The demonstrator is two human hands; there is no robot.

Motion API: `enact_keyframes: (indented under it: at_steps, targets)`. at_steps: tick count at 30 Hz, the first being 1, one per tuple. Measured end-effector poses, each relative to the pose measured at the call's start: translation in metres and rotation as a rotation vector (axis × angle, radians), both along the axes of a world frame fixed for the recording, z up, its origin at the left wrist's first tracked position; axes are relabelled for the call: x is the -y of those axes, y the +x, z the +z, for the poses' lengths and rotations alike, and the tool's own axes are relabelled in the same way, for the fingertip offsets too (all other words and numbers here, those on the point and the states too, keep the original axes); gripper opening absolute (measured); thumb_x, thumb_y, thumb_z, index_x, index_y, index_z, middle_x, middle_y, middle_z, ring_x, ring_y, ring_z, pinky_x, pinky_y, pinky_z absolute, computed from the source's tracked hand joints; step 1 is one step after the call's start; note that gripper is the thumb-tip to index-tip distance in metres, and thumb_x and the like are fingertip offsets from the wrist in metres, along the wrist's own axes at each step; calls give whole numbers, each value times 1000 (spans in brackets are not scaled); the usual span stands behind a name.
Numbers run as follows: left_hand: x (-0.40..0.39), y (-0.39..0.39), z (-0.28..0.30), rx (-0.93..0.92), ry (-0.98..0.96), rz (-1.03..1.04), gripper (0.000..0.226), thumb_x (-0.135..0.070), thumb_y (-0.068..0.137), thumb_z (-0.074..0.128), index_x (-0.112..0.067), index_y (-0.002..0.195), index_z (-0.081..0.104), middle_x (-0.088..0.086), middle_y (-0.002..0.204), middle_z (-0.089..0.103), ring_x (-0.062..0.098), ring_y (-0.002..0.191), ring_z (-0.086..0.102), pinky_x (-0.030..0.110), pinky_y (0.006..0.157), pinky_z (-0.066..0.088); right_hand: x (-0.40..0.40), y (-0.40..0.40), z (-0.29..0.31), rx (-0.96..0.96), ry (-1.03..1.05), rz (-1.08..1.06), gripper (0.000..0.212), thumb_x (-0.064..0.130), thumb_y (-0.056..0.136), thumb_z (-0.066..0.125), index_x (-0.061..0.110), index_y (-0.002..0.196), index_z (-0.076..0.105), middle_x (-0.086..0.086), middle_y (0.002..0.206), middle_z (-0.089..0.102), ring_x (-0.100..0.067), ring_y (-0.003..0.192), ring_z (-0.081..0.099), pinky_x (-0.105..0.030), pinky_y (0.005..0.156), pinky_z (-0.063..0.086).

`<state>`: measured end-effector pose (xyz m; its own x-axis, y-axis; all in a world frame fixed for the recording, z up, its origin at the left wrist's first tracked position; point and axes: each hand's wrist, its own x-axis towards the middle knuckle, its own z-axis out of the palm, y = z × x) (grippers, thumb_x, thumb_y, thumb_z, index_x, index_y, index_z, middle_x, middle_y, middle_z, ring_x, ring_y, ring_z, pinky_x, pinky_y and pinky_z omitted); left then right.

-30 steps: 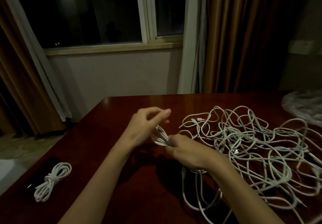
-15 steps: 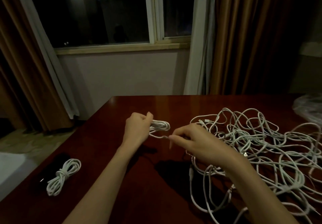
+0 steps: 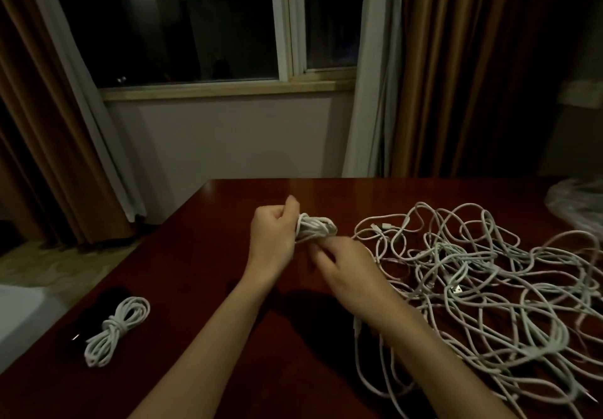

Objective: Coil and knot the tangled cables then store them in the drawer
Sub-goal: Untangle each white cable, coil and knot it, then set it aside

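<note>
My left hand (image 3: 272, 237) grips a small white cable coil (image 3: 315, 229) above the dark red table (image 3: 202, 275). My right hand (image 3: 347, 267) is just under the coil's right end, its fingertips at the loops; whether they pinch the cable's loose end is hidden. A big tangle of white cables (image 3: 483, 288) covers the table's right half, right beside my right arm. One knotted white cable bundle (image 3: 115, 330) lies near the table's left edge. No drawer is in view.
A dark flat object (image 3: 98, 317) lies under the knotted bundle at the left edge. Crumpled clear plastic (image 3: 577, 203) sits at the far right. Beyond the table are a wall, a window and brown curtains.
My right hand has moved from pulling the cable end out to the right back in against the coil. The coil in my left hand has grown thicker. The camera has shifted slightly.
</note>
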<state>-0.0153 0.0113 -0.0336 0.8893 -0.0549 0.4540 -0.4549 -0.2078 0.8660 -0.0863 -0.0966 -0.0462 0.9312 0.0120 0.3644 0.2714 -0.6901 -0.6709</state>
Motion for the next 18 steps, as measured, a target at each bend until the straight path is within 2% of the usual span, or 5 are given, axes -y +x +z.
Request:
enact_keyframes:
  at_steps: [3, 6, 10, 14, 18]
  targets:
    - [-7, 7, -9, 69, 123, 122, 56, -23, 99, 49, -14, 43, 42, -5, 40, 42, 7, 38, 39, 19, 41, 27, -20, -12, 3, -11, -250, 65, 26, 28, 104, 36, 17, 91, 56, 1, 79, 60, -18, 69, 56, -35, 65, 44]
    - [-11, 9, -16, 153, 274, 123, 56, -23, 99, 48, -17, 43, 40, -8, 39, 40, 8, 35, 40, 19, 39, 27, -16, -21, 21, 53, -406, 67, 23, 27, 104, 35, 19, 98, 56, 7, 73, 51, -12, 64, 50, -26, 56, 38]
    - [-5, 4, -14, 255, 367, -18, 56, -19, 101, 46, -24, 45, 43, -13, 40, 42, 6, 38, 46, 16, 41, 29, 11, -11, 35, 146, -150, 0, 26, 36, 97, 49, 22, 88, 69, 10, 68, 62, -5, 62, 57, -26, 58, 47]
    - [-2, 2, -12, 126, 147, -252, 52, -30, 94, 42, -21, 44, 40, -11, 40, 41, 5, 37, 35, 21, 45, 28, 32, 4, 23, 99, 299, -6, 24, 32, 89, 64, 14, 76, 73, -4, 63, 64, -4, 57, 55, -19, 56, 42]
    - [4, -2, -12, -21, -106, -263, 58, -18, 103, 40, -16, 45, 40, -5, 41, 38, 7, 38, 32, 22, 43, 28, 17, 7, 2, 61, 219, -90, 26, 26, 93, 61, 22, 67, 64, 5, 54, 57, -2, 50, 49, -20, 52, 36]
